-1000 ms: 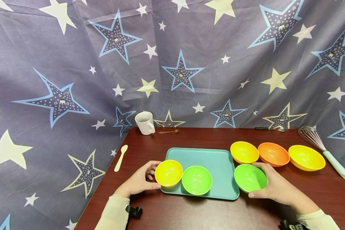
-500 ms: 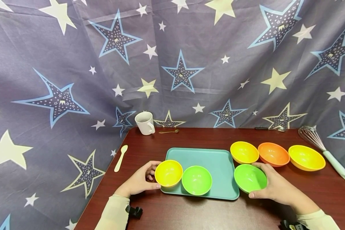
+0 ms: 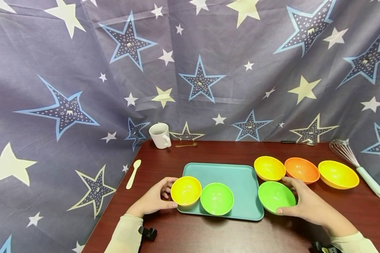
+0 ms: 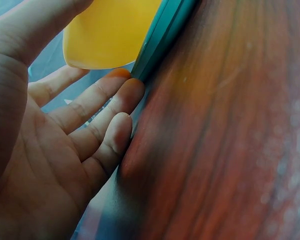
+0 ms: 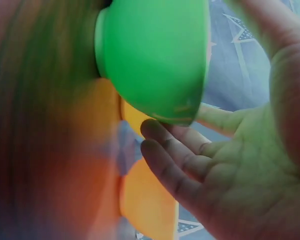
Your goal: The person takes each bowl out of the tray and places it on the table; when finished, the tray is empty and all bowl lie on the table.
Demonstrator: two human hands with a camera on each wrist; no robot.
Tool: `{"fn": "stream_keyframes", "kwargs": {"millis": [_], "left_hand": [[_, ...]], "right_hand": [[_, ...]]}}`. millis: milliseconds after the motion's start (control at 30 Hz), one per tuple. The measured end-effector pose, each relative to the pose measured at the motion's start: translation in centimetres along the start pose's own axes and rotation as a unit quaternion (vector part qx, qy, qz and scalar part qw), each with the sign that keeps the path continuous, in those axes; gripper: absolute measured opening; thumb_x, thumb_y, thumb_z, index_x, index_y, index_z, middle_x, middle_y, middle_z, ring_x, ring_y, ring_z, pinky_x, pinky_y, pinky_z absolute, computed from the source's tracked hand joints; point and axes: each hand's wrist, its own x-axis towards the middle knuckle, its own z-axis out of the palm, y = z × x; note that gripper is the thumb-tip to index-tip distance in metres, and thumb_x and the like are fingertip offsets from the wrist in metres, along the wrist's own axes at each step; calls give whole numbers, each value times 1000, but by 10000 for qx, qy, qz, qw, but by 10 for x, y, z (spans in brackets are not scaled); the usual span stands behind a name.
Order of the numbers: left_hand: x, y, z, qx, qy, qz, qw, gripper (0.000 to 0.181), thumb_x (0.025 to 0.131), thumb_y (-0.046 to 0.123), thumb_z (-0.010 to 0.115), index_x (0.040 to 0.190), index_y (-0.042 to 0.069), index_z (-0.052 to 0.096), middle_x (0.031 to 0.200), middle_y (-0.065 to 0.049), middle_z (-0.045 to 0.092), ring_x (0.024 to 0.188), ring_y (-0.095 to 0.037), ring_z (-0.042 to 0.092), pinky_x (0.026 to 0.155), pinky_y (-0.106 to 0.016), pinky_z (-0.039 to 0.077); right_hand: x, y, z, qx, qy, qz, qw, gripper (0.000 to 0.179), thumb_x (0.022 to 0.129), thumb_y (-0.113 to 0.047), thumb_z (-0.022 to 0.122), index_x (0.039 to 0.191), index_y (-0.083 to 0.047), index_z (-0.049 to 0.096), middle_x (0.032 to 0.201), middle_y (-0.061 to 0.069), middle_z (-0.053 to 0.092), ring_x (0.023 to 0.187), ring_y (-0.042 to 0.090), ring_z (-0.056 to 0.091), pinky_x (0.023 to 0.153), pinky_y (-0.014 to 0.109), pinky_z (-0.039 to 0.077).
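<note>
My left hand [image 3: 153, 198] holds a small yellow bowl [image 3: 186, 190] between thumb and index finger, at the left edge of a teal tray [image 3: 244, 175]. In the left wrist view the bowl's yellow side [image 4: 110, 35] shows above loosely bent fingers. Beside it on the tray stands a light green bowl [image 3: 216, 199]. To the tray's right, a second green bowl [image 3: 275, 197] sits on the table. Around its right side my right hand [image 3: 310, 205] is spread, thumb near the front rim, index finger near the back. The right wrist view shows relaxed fingers [image 5: 185, 160] below the bowl's wall [image 5: 160, 60].
Behind the right green bowl stand a yellow bowl [image 3: 269, 168], an orange bowl [image 3: 301, 170] and another yellow bowl [image 3: 338, 174]. A whisk [image 3: 364, 175] lies far right. Left are a white mug [image 3: 159, 136] and a cream spoon [image 3: 133, 174]. A star-printed cloth [image 3: 196, 116] hangs behind.
My right hand has loosened from the green bowl and shifted slightly right, its fingers wider apart. My left hand and the bowls stay essentially where they were.
</note>
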Motion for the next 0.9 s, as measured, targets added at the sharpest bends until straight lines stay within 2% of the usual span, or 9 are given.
{"fn": "stream_keyframes", "kwargs": {"millis": [167, 233, 467, 567, 667, 767, 900], "left_hand": [[1, 0, 0, 19, -10, 4, 10000, 80, 83, 24, 92, 150, 30, 48, 124, -2, 64, 105, -25, 65, 85, -36, 55], [1, 0, 0, 49, -16, 1, 10000, 79, 83, 24, 91, 150, 31, 48, 124, -1, 64, 105, -25, 65, 86, -36, 55], [1, 0, 0, 114, -15, -5, 9999, 80, 83, 25, 92, 149, 32, 48, 124, 0, 65, 105, -24, 65, 86, -37, 55], [1, 0, 0, 103, -6, -7, 9999, 80, 83, 25, 92, 149, 32, 48, 124, 0, 65, 105, -24, 65, 86, -37, 55], [1, 0, 0, 100, 4, -7, 9999, 80, 83, 25, 92, 149, 32, 48, 124, 0, 65, 105, -24, 65, 86, -37, 55], [0, 0, 0, 102, 9, -5, 9999, 80, 83, 25, 92, 150, 32, 48, 124, 0, 65, 105, -24, 65, 86, -37, 55], [0, 0, 0, 90, 4, 9, 10000, 80, 83, 25, 92, 150, 31, 48, 124, 0, 65, 104, -24, 65, 86, -37, 55]], "right_hand": [[3, 0, -8, -77, 125, 61, 9999, 104, 76, -49, 94, 147, 7, 44, 129, 23, 59, 116, 41, 62, 92, 54, 54], [4, -2, -12, -117, 205, 27, 9997, 102, 76, -48, 93, 146, 8, 44, 130, 25, 59, 116, 42, 62, 93, 56, 52], [10, -13, -22, -132, 280, -303, 9991, 98, 79, -47, 92, 146, 6, 45, 134, 25, 59, 119, 41, 61, 96, 42, 50], [14, -20, -26, -119, 222, -403, 9989, 96, 80, -47, 91, 146, 5, 46, 139, 25, 56, 121, 42, 60, 99, 44, 50], [19, -28, -28, -65, 136, -440, 9989, 96, 82, -48, 89, 148, 6, 45, 144, 26, 53, 125, 44, 58, 102, 55, 47], [25, -33, -27, -44, 167, -522, 9985, 96, 82, -48, 89, 148, 5, 45, 144, 24, 53, 126, 43, 56, 105, 41, 49], [31, -39, -23, -132, 304, -701, 9970, 93, 81, -46, 91, 149, 2, 47, 141, 20, 56, 122, 38, 58, 99, 35, 50]]}}
